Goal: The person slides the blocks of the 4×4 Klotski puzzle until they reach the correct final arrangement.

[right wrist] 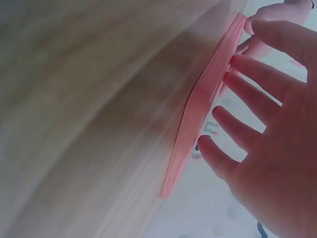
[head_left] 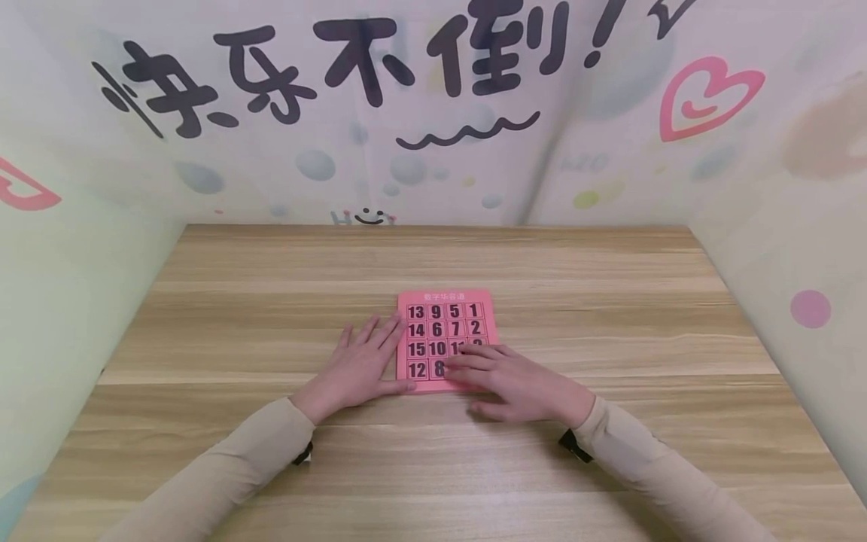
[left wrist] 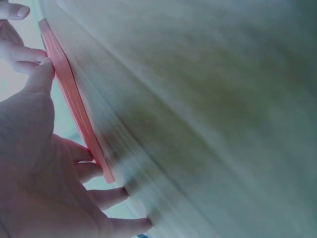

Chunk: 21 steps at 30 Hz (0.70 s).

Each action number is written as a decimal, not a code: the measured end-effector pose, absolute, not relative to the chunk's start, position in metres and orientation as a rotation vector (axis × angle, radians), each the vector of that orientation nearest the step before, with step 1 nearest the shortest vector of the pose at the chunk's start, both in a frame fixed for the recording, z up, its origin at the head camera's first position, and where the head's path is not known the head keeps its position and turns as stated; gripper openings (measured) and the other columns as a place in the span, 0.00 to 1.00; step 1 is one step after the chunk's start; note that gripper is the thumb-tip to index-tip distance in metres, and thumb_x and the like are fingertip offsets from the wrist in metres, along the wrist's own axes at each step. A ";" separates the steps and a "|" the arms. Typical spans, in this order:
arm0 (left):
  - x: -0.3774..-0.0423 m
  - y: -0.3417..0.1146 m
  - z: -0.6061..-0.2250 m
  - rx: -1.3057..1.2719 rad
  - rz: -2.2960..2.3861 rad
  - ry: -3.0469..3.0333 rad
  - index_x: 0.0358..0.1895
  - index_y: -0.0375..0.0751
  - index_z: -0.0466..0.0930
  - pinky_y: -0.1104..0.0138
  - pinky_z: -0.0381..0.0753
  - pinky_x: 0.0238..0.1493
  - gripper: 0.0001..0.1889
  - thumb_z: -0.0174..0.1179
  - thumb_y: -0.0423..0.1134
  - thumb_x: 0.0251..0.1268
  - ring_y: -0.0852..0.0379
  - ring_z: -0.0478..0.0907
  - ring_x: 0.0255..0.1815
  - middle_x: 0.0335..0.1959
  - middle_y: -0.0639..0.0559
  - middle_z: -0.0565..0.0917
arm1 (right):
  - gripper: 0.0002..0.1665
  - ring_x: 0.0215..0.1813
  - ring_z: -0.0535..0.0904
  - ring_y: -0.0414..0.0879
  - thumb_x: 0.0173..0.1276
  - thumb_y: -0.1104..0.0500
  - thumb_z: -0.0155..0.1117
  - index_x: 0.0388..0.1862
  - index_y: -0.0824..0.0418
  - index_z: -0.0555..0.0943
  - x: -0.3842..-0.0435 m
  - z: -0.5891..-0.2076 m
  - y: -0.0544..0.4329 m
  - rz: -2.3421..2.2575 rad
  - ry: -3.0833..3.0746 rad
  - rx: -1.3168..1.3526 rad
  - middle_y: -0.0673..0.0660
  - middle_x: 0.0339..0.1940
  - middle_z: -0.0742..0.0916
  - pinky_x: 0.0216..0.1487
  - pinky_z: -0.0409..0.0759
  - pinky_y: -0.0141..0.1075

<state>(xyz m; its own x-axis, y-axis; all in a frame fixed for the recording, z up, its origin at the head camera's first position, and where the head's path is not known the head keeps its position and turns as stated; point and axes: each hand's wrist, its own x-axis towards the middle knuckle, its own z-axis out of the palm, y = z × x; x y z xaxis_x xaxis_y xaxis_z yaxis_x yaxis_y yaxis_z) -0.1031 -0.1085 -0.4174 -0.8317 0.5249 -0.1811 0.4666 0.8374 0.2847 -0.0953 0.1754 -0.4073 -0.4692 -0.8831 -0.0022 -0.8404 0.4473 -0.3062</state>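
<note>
A pink number slide puzzle [head_left: 447,294] lies flat on the wooden table, its square tiles bearing black numbers. My left hand [head_left: 359,369] is at its left side, fingers spread. In the left wrist view, the thumb [left wrist: 42,77] touches the puzzle's edge near one corner, and two fingers touch farther along. The other two rest on the table. My right hand [head_left: 521,380] lies over the lower right of the puzzle, covering tiles there. In the right wrist view, its fairly straight fingers [right wrist: 250,96] reach onto the puzzle's top face; the tile contact is partly hidden.
The wooden table [head_left: 433,482] extends around the puzzle. Behind it stands a white printed backdrop [head_left: 257,173] with large black characters, and pale side walls [head_left: 765,218] flank the table. Each sleeve has a dark strap near the wrist.
</note>
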 end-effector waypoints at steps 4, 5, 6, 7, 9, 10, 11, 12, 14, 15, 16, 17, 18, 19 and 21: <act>-0.103 -0.109 -0.417 0.757 0.329 2.765 0.77 0.40 0.45 0.37 0.40 0.69 0.52 0.49 0.72 0.60 0.37 0.41 0.76 0.78 0.46 0.44 | 0.34 0.73 0.59 0.58 0.68 0.48 0.61 0.70 0.59 0.69 -0.095 -0.407 0.174 -0.389 2.529 -1.506 0.56 0.71 0.71 0.70 0.55 0.58; -0.103 -0.109 -0.418 0.756 0.326 2.765 0.77 0.40 0.45 0.37 0.40 0.69 0.52 0.49 0.72 0.60 0.37 0.41 0.76 0.78 0.46 0.44 | 0.35 0.73 0.58 0.58 0.68 0.48 0.61 0.71 0.58 0.69 -0.095 -0.407 0.174 -0.385 2.527 -1.504 0.56 0.71 0.71 0.70 0.54 0.58; -0.103 -0.109 -0.418 0.757 0.327 2.766 0.77 0.40 0.45 0.36 0.40 0.69 0.52 0.49 0.72 0.60 0.37 0.41 0.76 0.78 0.46 0.44 | 0.35 0.74 0.58 0.58 0.68 0.48 0.61 0.71 0.57 0.68 -0.095 -0.407 0.173 -0.378 2.526 -1.505 0.56 0.72 0.70 0.71 0.54 0.58; -0.103 -0.109 -0.418 0.758 0.330 2.766 0.77 0.40 0.45 0.36 0.40 0.68 0.52 0.50 0.72 0.60 0.37 0.41 0.76 0.78 0.46 0.44 | 0.35 0.74 0.58 0.58 0.68 0.48 0.60 0.72 0.56 0.68 -0.095 -0.407 0.173 -0.367 2.523 -1.510 0.56 0.72 0.70 0.71 0.53 0.58; -0.104 -0.109 -0.418 0.757 0.332 2.764 0.77 0.40 0.45 0.36 0.40 0.68 0.52 0.50 0.72 0.61 0.37 0.41 0.76 0.78 0.46 0.44 | 0.35 0.74 0.57 0.58 0.68 0.48 0.60 0.72 0.55 0.68 -0.095 -0.407 0.172 -0.349 2.519 -1.519 0.56 0.72 0.69 0.72 0.51 0.57; -0.104 -0.109 -0.418 0.757 0.330 2.763 0.78 0.40 0.45 0.36 0.40 0.68 0.52 0.49 0.72 0.60 0.37 0.41 0.76 0.78 0.46 0.44 | 0.35 0.74 0.57 0.58 0.68 0.48 0.60 0.72 0.55 0.68 -0.095 -0.407 0.171 -0.338 2.519 -1.526 0.56 0.72 0.69 0.72 0.51 0.57; -0.104 -0.108 -0.418 0.755 0.331 2.761 0.78 0.40 0.45 0.36 0.40 0.68 0.52 0.49 0.72 0.60 0.37 0.41 0.76 0.78 0.46 0.44 | 0.35 0.74 0.56 0.58 0.69 0.48 0.59 0.72 0.56 0.68 -0.095 -0.408 0.171 -0.327 2.520 -1.532 0.57 0.72 0.69 0.72 0.50 0.57; -0.104 -0.108 -0.417 0.754 0.333 2.760 0.78 0.40 0.45 0.36 0.40 0.69 0.52 0.49 0.72 0.60 0.37 0.41 0.76 0.78 0.46 0.44 | 0.35 0.74 0.56 0.58 0.68 0.48 0.59 0.72 0.56 0.68 -0.095 -0.408 0.172 -0.320 2.523 -1.538 0.57 0.72 0.69 0.72 0.50 0.57; -0.104 -0.108 -0.417 0.750 0.328 2.759 0.78 0.40 0.44 0.37 0.40 0.69 0.52 0.49 0.73 0.60 0.37 0.41 0.76 0.78 0.47 0.43 | 0.34 0.74 0.57 0.58 0.68 0.48 0.60 0.71 0.56 0.69 -0.095 -0.408 0.172 -0.321 2.528 -1.545 0.57 0.72 0.70 0.72 0.50 0.56; -0.104 -0.108 -0.417 0.751 0.327 2.760 0.78 0.40 0.44 0.37 0.40 0.69 0.53 0.49 0.73 0.60 0.37 0.41 0.76 0.78 0.46 0.44 | 0.34 0.74 0.57 0.58 0.68 0.48 0.60 0.71 0.56 0.69 -0.095 -0.408 0.173 -0.325 2.532 -1.547 0.57 0.72 0.70 0.72 0.50 0.56; -0.104 -0.108 -0.417 0.750 0.325 2.761 0.78 0.40 0.44 0.37 0.40 0.69 0.53 0.49 0.73 0.60 0.37 0.41 0.76 0.78 0.46 0.43 | 0.34 0.74 0.57 0.58 0.68 0.48 0.60 0.71 0.56 0.69 -0.095 -0.408 0.174 -0.325 2.534 -1.549 0.57 0.72 0.70 0.72 0.50 0.56; -0.104 -0.108 -0.417 0.749 0.327 2.761 0.78 0.40 0.44 0.37 0.39 0.69 0.53 0.49 0.73 0.60 0.37 0.41 0.76 0.78 0.46 0.44 | 0.34 0.74 0.57 0.58 0.68 0.48 0.60 0.71 0.56 0.69 -0.094 -0.408 0.175 -0.328 2.533 -1.548 0.57 0.72 0.70 0.72 0.50 0.56; -0.103 -0.108 -0.417 0.750 0.327 2.762 0.77 0.40 0.45 0.37 0.39 0.69 0.53 0.49 0.73 0.60 0.37 0.41 0.76 0.78 0.46 0.44 | 0.35 0.74 0.57 0.58 0.68 0.48 0.60 0.71 0.56 0.69 -0.094 -0.408 0.175 -0.325 2.534 -1.546 0.57 0.72 0.70 0.72 0.50 0.56; -0.103 -0.108 -0.417 0.751 0.327 2.763 0.77 0.39 0.45 0.37 0.39 0.69 0.53 0.49 0.72 0.60 0.37 0.41 0.76 0.78 0.46 0.44 | 0.35 0.74 0.57 0.58 0.68 0.48 0.60 0.71 0.56 0.69 -0.094 -0.408 0.176 -0.326 2.533 -1.540 0.57 0.72 0.69 0.72 0.50 0.56; -0.103 -0.108 -0.416 0.750 0.331 2.763 0.77 0.39 0.45 0.36 0.39 0.69 0.53 0.50 0.72 0.60 0.36 0.41 0.76 0.78 0.46 0.44 | 0.35 0.74 0.56 0.58 0.68 0.47 0.60 0.72 0.56 0.68 -0.093 -0.408 0.178 -0.322 2.534 -1.525 0.57 0.73 0.69 0.72 0.49 0.57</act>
